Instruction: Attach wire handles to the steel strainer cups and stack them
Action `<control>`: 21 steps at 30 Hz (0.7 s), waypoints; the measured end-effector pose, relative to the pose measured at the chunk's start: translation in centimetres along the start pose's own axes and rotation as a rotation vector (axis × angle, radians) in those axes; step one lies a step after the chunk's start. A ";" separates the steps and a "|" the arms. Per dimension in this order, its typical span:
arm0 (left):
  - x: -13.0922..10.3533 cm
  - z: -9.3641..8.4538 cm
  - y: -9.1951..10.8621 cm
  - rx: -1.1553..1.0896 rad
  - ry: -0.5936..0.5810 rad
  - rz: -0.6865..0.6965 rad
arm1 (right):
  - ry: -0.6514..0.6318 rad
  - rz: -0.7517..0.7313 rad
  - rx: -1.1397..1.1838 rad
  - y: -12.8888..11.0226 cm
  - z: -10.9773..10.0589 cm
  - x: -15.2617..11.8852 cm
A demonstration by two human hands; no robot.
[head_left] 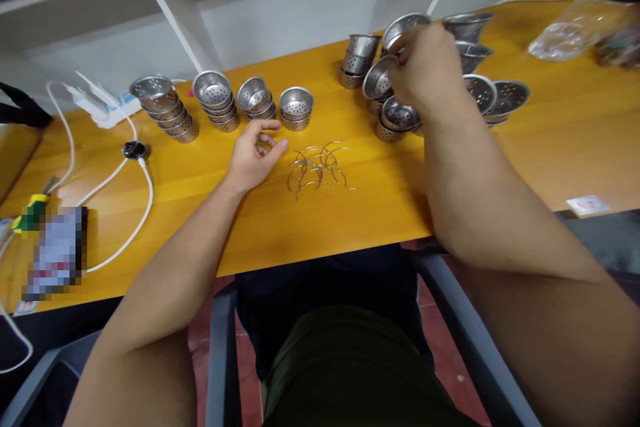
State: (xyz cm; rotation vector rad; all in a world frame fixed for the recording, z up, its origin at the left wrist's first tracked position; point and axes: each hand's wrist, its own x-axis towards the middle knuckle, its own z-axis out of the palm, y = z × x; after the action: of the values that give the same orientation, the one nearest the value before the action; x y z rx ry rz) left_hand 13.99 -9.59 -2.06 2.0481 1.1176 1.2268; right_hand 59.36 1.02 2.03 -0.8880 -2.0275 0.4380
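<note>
My left hand rests on the table with thumb and fingers apart, holding nothing. Just beyond it stands a short stack of perforated metal cups. A loose pile of thin, curved wire pieces lies to its right. My right hand reaches into a cluster of similar cups, its fingers closed at the rim of a tilted perforated metal cup. The fingertips are partly hidden behind the hand. Another cup stands just in front, and a wider cup is behind.
More cup stacks line the table's back left. White cables, a power strip, a screwdriver and a blurred-out packet lie at the left. A clear plastic bottle lies at the far right. Shelving rises behind.
</note>
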 end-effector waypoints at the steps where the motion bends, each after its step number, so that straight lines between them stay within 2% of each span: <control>1: 0.0 0.0 0.2 0.001 0.002 -0.004 | 0.101 0.034 -0.064 -0.1 -0.1 0.0; 3: -0.1 -0.1 0.4 0.003 0.008 0.007 | 0.312 0.068 -0.184 -1.0 -0.1 0.2; 4: -0.1 -0.2 0.4 0.004 0.008 0.022 | 0.363 0.068 -0.213 -1.7 0.0 0.3; 7: -0.2 -0.4 -0.2 0.010 -0.017 0.107 | 0.405 0.011 -0.161 -4.5 1.2 0.8; 9: -0.1 -0.4 -0.7 0.018 -0.023 0.180 | 0.357 -0.038 -0.071 -6.8 3.2 1.2; 12: 0.1 -0.1 -1.3 0.017 0.022 0.286 | 0.305 -0.095 0.037 -10.2 7.8 1.1; 16: 0.3 0.2 -0.9 0.016 0.005 0.386 | 0.071 -0.096 0.183 -13.5 13.8 0.0; 18: 0.2 0.1 -0.3 0.036 -0.037 0.363 | 0.019 -0.070 0.220 -14.1 15.5 -0.5; 21: 0.1 -0.3 0.8 0.083 -0.060 0.292 | -0.013 -0.065 0.189 -14.2 16.1 -0.8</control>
State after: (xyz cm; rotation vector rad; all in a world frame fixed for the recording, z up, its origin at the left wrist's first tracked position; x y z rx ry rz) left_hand 14.04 -9.92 -1.31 2.3589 0.8768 1.2610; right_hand 40.37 -8.97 0.72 -0.7041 -1.9831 0.5903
